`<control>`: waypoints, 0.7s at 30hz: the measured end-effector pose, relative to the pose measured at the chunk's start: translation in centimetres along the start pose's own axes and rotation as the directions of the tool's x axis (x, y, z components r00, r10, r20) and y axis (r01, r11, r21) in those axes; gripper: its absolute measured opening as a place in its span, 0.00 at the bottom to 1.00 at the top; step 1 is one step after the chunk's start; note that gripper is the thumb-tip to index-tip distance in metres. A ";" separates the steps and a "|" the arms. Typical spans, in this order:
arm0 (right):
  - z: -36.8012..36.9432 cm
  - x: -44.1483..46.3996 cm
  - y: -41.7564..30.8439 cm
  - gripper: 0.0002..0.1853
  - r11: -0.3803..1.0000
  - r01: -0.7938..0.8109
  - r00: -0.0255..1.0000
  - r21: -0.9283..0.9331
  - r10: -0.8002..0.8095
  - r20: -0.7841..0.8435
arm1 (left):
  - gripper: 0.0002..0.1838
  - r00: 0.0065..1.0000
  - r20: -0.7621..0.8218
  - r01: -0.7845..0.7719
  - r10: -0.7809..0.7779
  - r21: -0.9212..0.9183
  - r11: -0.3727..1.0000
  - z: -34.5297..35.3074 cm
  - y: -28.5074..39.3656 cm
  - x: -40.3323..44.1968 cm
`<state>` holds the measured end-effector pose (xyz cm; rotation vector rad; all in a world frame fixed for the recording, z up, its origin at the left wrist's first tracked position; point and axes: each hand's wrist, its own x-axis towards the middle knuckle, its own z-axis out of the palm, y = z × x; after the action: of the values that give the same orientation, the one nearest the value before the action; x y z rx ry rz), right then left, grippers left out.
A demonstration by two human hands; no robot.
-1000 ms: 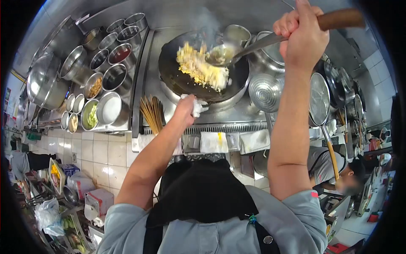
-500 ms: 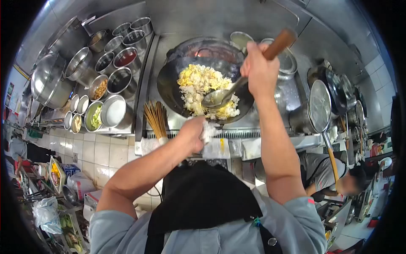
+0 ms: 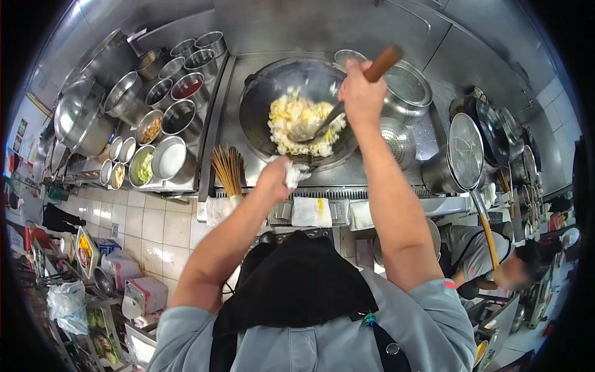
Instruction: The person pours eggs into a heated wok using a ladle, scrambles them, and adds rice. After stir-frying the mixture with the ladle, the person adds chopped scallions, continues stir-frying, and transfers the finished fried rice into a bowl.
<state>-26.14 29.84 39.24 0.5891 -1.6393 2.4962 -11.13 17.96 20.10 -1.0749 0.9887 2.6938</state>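
My right hand (image 3: 362, 96) is closed around the handle of a ladle (image 3: 383, 64), whose end is brown wood. The ladle's bowl is blurred and sits among fried rice with egg (image 3: 304, 127) in a dark wok (image 3: 255, 118). Some grains look airborne above the heap. At the wok's near rim, my left hand (image 3: 274, 178) grips a folded white cloth (image 3: 296, 173); the rim under the cloth is hidden. A bamboo wok brush (image 3: 228, 170) stands just left of that hand.
Metal seasoning pots (image 3: 180, 118) crowd the left side. A lidded pot (image 3: 409, 90) and a perforated strainer (image 3: 396, 142) lie right of the wok. A mesh skimmer (image 3: 466, 149) rests on a pot at far right. White cloths (image 3: 312, 212) hang along the front edge. Another person (image 3: 474, 248) is at right.
The wok has shifted back and slightly right, and the rice has bunched up with grains lifting. My right hand has moved left with the ladle. My left hand has moved slightly left, still on the cloth.
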 end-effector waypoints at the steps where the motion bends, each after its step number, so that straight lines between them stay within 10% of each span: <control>1: -1.0 0.1 1.6 0.16 0.998 0.020 1.000 0.055 -0.019 -0.016 | 0.10 0.999 -0.036 -0.016 0.016 -0.021 1.000 -0.7 -1.7 -0.3; 8: 0.1 0.6 -4.0 0.16 0.999 -0.029 1.000 0.018 0.029 0.013 | 0.11 0.983 -0.176 0.084 -0.058 0.141 0.987 4.7 2.3 -9.6; 13: -1.5 1.6 3.5 0.14 0.986 0.020 0.998 0.166 -0.009 -0.067 | 0.13 0.987 -0.058 -0.147 0.148 0.013 0.989 -0.9 -2.4 1.1; 21: 0.4 2.6 -9.7 0.17 0.964 0.224 0.973 0.146 -0.230 0.021 | 0.09 0.985 0.034 -0.172 0.169 0.107 0.979 -2.2 1.4 7.1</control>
<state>-25.64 33.18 48.68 0.7953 -1.3256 2.4588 -15.54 14.44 15.12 -0.9758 1.2627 2.7381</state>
